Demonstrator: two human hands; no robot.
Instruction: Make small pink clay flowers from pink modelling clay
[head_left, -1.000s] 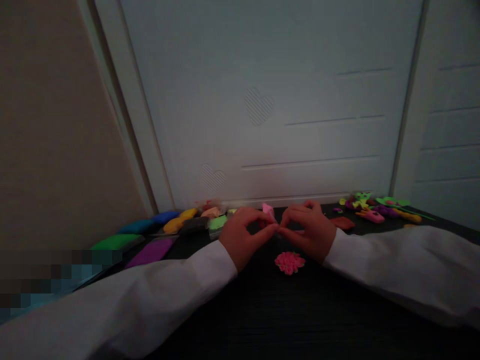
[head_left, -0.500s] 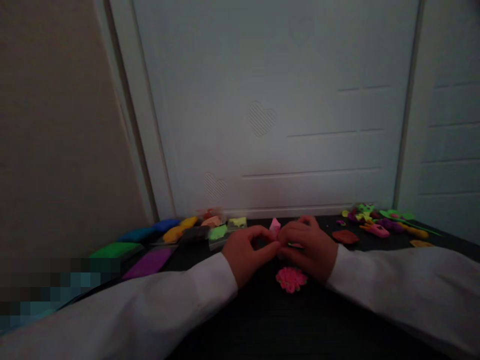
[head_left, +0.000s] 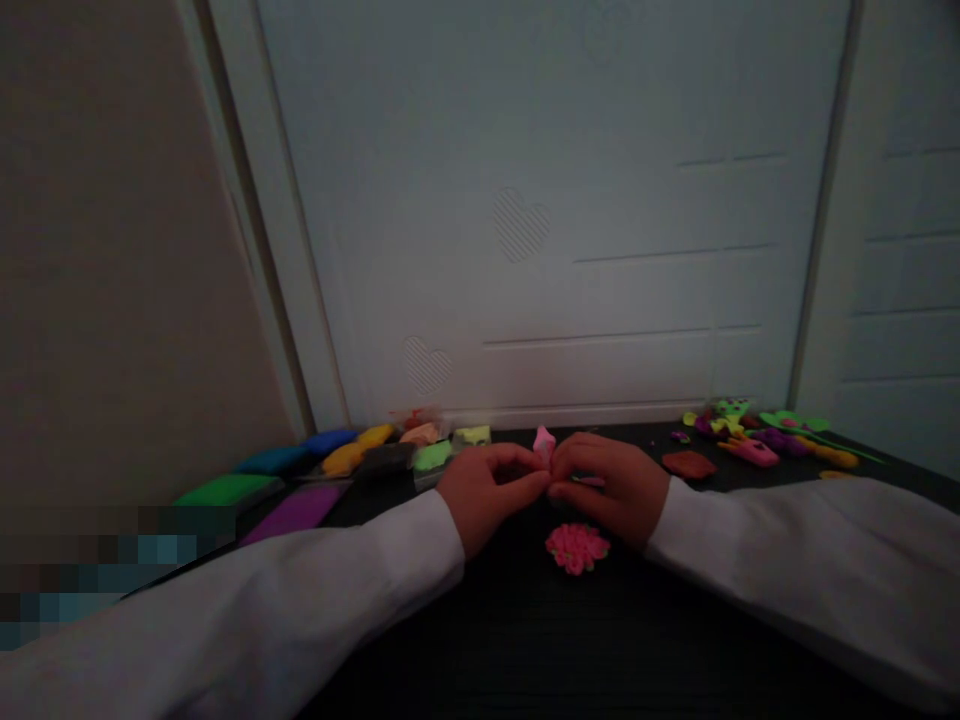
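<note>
My left hand point(head_left: 491, 495) and my right hand point(head_left: 615, 485) meet fingertip to fingertip over the dark table point(head_left: 525, 640). Both are closed in a pinch, and whatever small piece lies between the fingertips is hidden. Just behind the fingertips a pink lump point(head_left: 544, 443), like modelling clay, shows; I cannot tell whether the fingers touch it. A pink ruffled clay flower point(head_left: 577, 548) with bits of green at its edge lies on the table below my hands. Part of a small pinkish piece point(head_left: 589, 481) is visible behind the fingers of my right hand.
Packs of coloured clay line the left, among them a green pack point(head_left: 229, 490), a purple pack point(head_left: 296, 510) and a light green pack point(head_left: 433, 457). At the right lie a red-brown piece point(head_left: 688, 464) and several bright clay shapes point(head_left: 750, 450). A white door point(head_left: 525, 300) stands behind.
The view has tilted slightly. My right hand's fingers have curled in and its raised fingers have lowered, while both hands stay together at the fingertips. The flower keeps its place on the table.
</note>
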